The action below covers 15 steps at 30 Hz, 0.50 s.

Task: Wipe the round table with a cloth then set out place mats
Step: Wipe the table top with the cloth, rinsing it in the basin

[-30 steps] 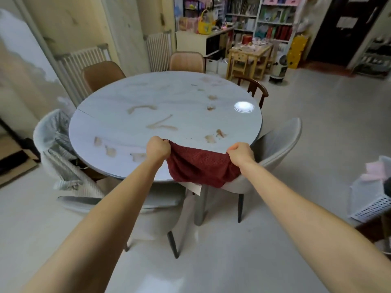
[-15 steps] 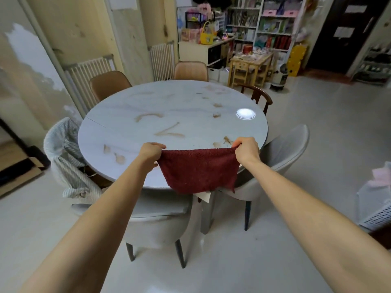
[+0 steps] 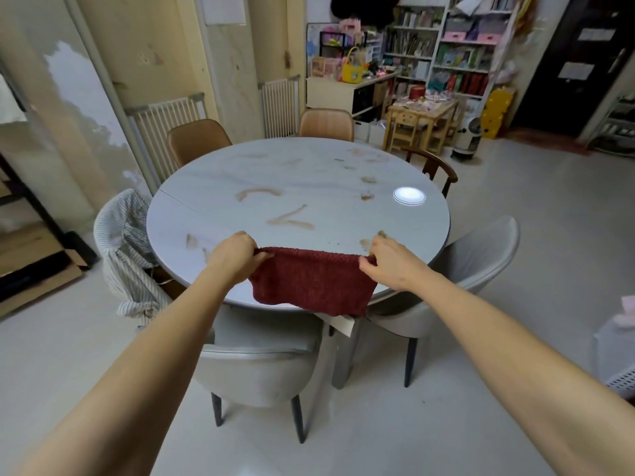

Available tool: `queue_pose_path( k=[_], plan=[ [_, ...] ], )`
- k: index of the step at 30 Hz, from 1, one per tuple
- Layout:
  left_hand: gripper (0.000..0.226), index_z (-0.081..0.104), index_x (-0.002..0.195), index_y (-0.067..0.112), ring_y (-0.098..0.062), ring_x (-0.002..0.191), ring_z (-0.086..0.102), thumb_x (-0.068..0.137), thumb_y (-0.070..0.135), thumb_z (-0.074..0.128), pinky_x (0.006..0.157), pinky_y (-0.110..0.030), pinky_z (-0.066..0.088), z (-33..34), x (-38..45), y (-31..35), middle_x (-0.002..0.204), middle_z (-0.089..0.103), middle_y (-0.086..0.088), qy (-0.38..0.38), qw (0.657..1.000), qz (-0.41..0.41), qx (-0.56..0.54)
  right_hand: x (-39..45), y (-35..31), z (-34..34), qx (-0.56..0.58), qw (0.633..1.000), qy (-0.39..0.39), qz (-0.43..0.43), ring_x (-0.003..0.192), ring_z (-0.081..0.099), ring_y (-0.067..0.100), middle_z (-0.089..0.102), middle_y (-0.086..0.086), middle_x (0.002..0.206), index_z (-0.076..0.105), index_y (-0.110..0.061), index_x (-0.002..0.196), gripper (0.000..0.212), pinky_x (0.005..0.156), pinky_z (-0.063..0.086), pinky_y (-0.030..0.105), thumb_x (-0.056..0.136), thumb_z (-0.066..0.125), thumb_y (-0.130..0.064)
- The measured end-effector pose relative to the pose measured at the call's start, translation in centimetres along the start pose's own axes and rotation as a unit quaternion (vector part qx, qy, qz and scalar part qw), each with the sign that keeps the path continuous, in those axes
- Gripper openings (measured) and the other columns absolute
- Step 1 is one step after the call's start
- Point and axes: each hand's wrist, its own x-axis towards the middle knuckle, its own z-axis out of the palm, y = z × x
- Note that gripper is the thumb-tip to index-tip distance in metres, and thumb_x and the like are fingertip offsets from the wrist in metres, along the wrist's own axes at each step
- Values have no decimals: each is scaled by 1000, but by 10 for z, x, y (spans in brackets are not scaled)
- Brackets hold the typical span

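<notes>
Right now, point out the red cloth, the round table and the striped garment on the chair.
red cloth point(image 3: 314, 286), head view, middle of the hanging part.
round table point(image 3: 309, 180), head view, bare top beyond the smears.
striped garment point(image 3: 127, 255), head view, fabric draped over the left chair's back.

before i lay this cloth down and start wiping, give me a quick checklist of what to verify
1. Left hand grips the cloth's top corner: ok.
2. Right hand grips the other top corner: ok.
3. Cloth stretched open between both hands, not bunched: ok.
4. Cloth lying flat on the round table: not ok, it hangs from the hands over the near edge.
5. Brown smears on the tabletop to be wiped: not ok, several show across the surface.
6. Cloth damp enough to lift the smears: cannot tell.
</notes>
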Motion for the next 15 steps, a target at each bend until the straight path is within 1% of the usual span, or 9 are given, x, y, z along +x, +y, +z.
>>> queue_pose_path(
  k=[2, 5, 7, 8, 10, 12, 13, 14, 15],
  plan=[
    [53, 46, 54, 7, -29, 70, 54, 93, 40, 56, 61, -33, 39, 3, 0, -4, 74, 47, -6, 18, 999, -12, -36, 6, -4, 5, -55, 998, -11, -40, 80, 52, 19, 49, -2, 87, 51, -12, 72, 48, 71, 47, 37, 93, 46, -56],
    [34, 64, 64, 0, -20, 79, 57, 88, 24, 63, 74, -28, 43, 4, -3, -2, 105, 53, -8, 65, 991, 30, -113, 22, -11, 12, -12, 1000, 16, -4, 81, 56, 22, 57, 1, 80, 58, -12, 67, 43, 75, 50, 40, 95, 50, -44],
    [25, 64, 59, 4, -4, 69, 55, 81, 15, 67, 70, -19, 40, -4, -12, 10, 113, 56, -3, 68, 976, 109, -175, 30, -7, 13, 52, 995, 42, 68, 80, 56, 26, 58, 6, 74, 65, -5, 73, 38, 71, 48, 36, 95, 50, -33],
    [22, 60, 60, 9, 1, 67, 54, 79, 12, 69, 68, -18, 40, -10, -19, 18, 116, 56, -1, 55, 965, 161, -197, 33, -4, 12, 81, 990, 47, 101, 78, 54, 27, 57, 9, 73, 65, -1, 74, 37, 72, 44, 35, 94, 50, -28],
    [18, 53, 74, 16, 0, 74, 56, 77, 8, 70, 72, -20, 43, -23, -34, 33, 124, 52, -1, 10, 936, 274, -218, 37, 2, 10, 137, 980, 46, 137, 73, 50, 26, 56, 15, 74, 62, 3, 70, 37, 67, 38, 34, 95, 52, -23],
    [26, 54, 100, 19, -13, 101, 58, 81, 3, 62, 88, -22, 44, -31, -43, 46, 136, 44, -2, -61, 917, 347, -189, 39, 3, 10, 181, 973, 39, 140, 70, 49, 24, 56, 16, 75, 63, 9, 75, 37, 59, 31, 33, 94, 55, -22],
    [38, 57, 114, 22, -16, 118, 51, 83, 0, 57, 97, -21, 40, -33, -44, 48, 143, 39, -3, -100, 917, 355, -154, 41, 2, 12, 193, 971, 37, 135, 70, 48, 23, 54, 14, 74, 63, 10, 78, 36, 57, 28, 32, 94, 57, -22],
    [49, 58, 125, 26, -17, 130, 43, 86, -3, 51, 102, -19, 35, -33, -42, 50, 148, 36, -3, -142, 923, 340, -110, 41, 0, 14, 199, 970, 40, 130, 72, 47, 23, 53, 11, 73, 63, 9, 78, 34, 58, 26, 31, 93, 58, -21],
    [56, 58, 130, 29, -18, 134, 40, 86, -5, 46, 105, -21, 33, -30, -39, 49, 148, 38, -4, -186, 931, 307, -69, 41, -2, 17, 205, 969, 46, 128, 74, 47, 22, 52, 7, 72, 60, 5, 75, 30, 60, 27, 30, 93, 60, -20]
  ],
)
